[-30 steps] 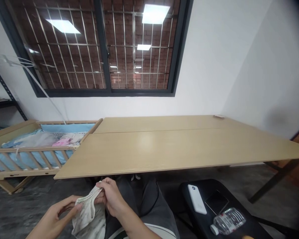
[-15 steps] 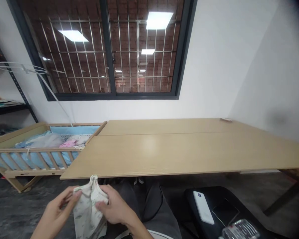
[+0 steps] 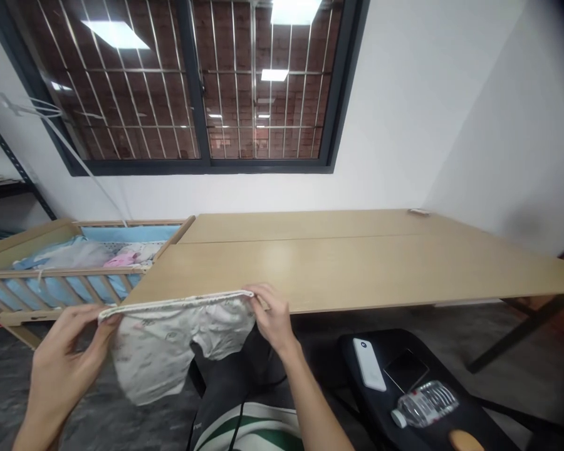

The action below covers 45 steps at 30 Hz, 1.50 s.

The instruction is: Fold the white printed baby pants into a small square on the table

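Observation:
A small pair of pale patterned baby shorts [image 3: 155, 351] hangs between my hands in the head view, its waistband drawn out almost straight. My left hand [image 3: 70, 344] pinches the left end of the waistband between thumb and fingers. At the other end, my right hand [image 3: 272, 316] grips the band's corner close to the front edge of the wooden table [image 3: 338, 269]. Both legs of the shorts dangle above my lap, the left one spread wider and the right one bunched. Some fingertips are hidden behind the cloth.
To the left stands a wooden crib [image 3: 66, 275] with blue lining and cloths inside. On a black seat [image 3: 357, 357] at the right lie a white phone [image 3: 369, 364], a dark phone [image 3: 407, 371] and a clear plastic bottle [image 3: 425, 404]. A barred window [image 3: 263, 94] is ahead.
My hands have moved apart, stretching the waistband that was bunched between them. My right hand went right and up, my left hand left. The view has tilted down slightly.

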{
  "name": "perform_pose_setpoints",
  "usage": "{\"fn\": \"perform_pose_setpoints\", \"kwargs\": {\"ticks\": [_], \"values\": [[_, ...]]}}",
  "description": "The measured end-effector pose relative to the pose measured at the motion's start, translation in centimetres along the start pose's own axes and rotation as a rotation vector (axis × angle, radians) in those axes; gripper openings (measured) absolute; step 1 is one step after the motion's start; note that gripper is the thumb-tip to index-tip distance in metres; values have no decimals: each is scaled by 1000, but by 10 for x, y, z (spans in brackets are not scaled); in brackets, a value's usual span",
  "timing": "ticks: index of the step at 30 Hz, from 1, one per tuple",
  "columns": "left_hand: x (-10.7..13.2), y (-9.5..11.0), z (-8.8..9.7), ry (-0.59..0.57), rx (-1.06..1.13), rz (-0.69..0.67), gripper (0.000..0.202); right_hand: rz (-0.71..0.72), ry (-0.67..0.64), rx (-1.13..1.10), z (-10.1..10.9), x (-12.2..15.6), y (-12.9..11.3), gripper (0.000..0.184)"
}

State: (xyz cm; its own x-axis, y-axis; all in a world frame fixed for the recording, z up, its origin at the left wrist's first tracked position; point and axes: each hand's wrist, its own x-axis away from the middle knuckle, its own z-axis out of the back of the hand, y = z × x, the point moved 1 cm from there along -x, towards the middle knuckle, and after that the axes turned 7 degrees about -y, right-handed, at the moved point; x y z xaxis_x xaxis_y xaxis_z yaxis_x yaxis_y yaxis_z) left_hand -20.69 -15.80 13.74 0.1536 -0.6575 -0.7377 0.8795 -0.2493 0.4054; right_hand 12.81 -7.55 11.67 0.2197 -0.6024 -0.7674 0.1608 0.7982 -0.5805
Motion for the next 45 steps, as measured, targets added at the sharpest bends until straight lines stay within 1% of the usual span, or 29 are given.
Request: {"fn": "perform_pose_setpoints", "kwargs": {"ticks": [3,5,8,10,12,14,16,18,20,22,24,27,31,36,41,43,45], "values": [[-26,20,-10,36,71,-142,11,84,38,118,34,-19,-7,25],[-44,29,-23,28,72,-223,9,114,61,219,54,-32,-9,24],[-67,37,-51,-30,123,-289,12,135,56,345,77,-51,-2,23],[-80,38,-76,-80,162,-277,18,122,26,394,89,-63,13,23],[-91,37,-106,-138,188,-224,24,75,-8,416,97,-74,39,23],[-100,33,-141,-218,212,-130,30,-1,-52,415,101,-82,74,21],[-108,28,-180,-336,227,-17,38,-82,-101,406,102,-88,115,20],[-113,20,-220,-469,199,61,41,-156,-158,411,100,-89,157,19],[-117,10,-258,-558,140,86,36,-223,-232,444,95,-87,195,19],[-118,0,-290,-597,74,92,29,-279,-317,514,90,-83,228,20],[-119,-9,-317,-624,11,98,24,-332,-404,643,84,-79,255,20],[-121,-18,-351,-677,-86,102,22,-403,-507,812,76,-79,288,20],[-132,-23,-385,-717,-190,107,25,-451,-547,874,72,-93,320,21],[-156,-27,-416,-731,-260,94,28,-492,-586,917,73,-118,354,24],[-179,-25,-435,-740,-296,106,31,-507,-602,927,74,-134,379,26],[-184,-22,-439,-750,-301,116,32,-520,-593,920,74,-137,386,29],[-187,-18,-438,-765,-300,128,33,-538,-577,905,74,-137,390,32]]}}
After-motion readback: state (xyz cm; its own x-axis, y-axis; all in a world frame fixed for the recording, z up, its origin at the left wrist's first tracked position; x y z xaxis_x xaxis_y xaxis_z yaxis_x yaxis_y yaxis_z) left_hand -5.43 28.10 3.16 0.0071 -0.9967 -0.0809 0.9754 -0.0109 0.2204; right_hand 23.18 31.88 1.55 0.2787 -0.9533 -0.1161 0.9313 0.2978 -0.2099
